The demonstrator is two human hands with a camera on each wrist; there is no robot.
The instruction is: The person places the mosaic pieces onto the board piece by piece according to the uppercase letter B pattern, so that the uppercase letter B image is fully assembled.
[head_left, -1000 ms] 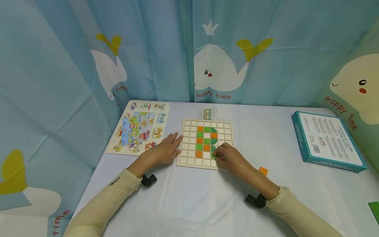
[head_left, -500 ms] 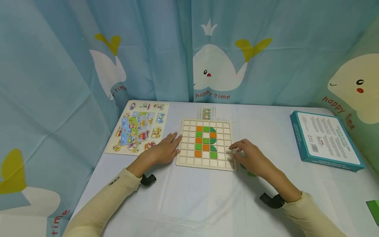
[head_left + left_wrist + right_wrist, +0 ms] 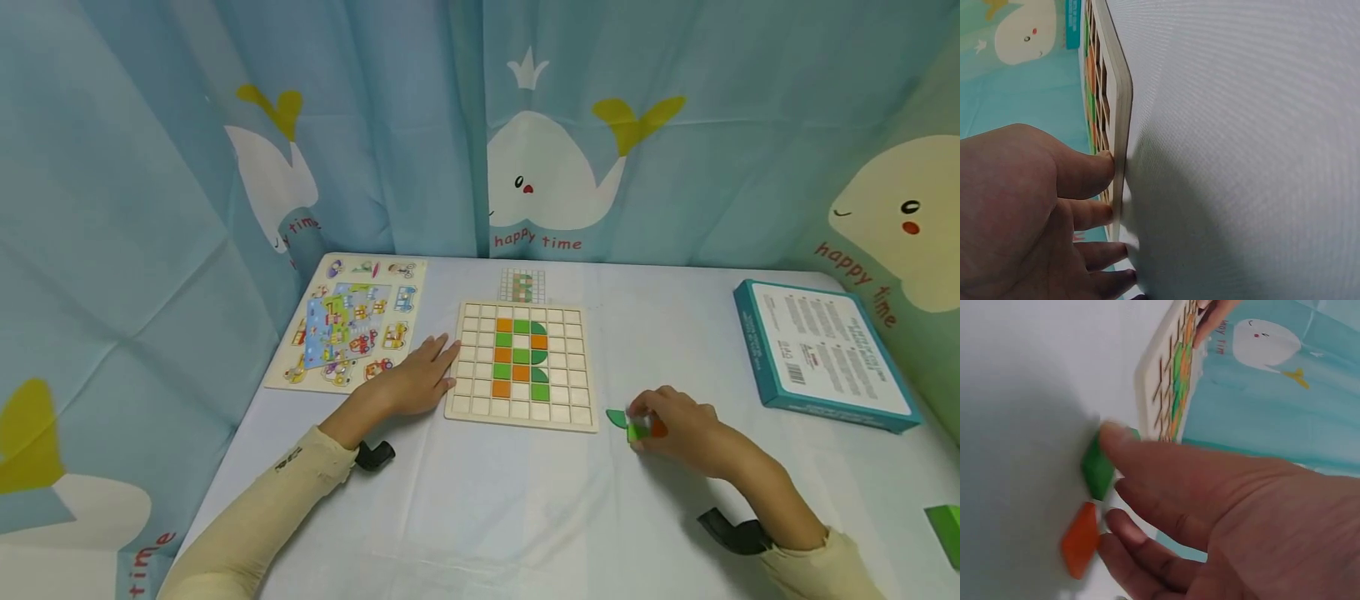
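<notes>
My left hand lies at the left edge of a wooden grid board. In the left wrist view its thumb and fingers touch the board's side. Orange, green and dark green tiles fill several cells in the middle. Right of the board, my right hand is over loose tiles on the table. The right thumb overlaps a green tile, the index fingertip close to its other side. An orange tile lies by the other fingers. A dark green quarter-round tile sits beside them.
A printed pattern card lies behind the board. To the left is a vehicle picture puzzle. A teal box stands at the right, and a green piece lies near the right edge. Curtains surround the table.
My right hand has let go of a green square tile in the board's lower row and moved right to the loose tiles. The left hand has stayed at the board's edge.
</notes>
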